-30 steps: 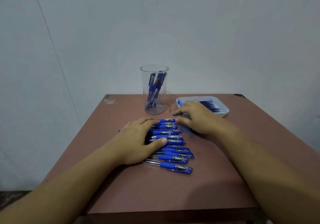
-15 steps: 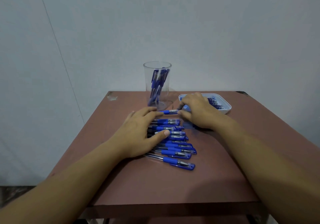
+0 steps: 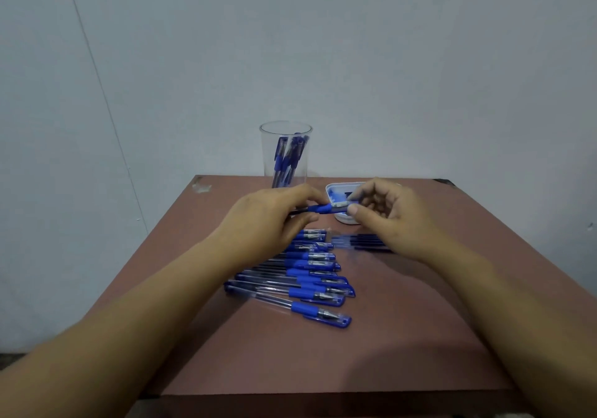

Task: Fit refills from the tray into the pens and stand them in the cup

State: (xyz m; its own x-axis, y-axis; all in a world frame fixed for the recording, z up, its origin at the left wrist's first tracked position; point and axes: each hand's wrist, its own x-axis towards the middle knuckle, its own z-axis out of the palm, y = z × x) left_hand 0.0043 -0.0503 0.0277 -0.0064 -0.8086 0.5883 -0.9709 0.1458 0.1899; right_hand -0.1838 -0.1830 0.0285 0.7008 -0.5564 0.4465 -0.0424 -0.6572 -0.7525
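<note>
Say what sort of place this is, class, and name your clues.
Likely a bare indoor work corner: a brown table against a plain wall, loose blue pens, a clear cup.

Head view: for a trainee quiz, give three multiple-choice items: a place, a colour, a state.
1. The tall clear plastic cup stands: A) far edge of brown table, left of white tray B) near edge C) in tray
2. Grips of the clear pens lying in a row: A) red B) blue C) green
3. The lifted blue pen is: A) in one hand B) pinched between left hand and right hand C) in the cup
A, cup stands at the back beside the tray; B, every grip is blue; B, both hands grip it.
</note>
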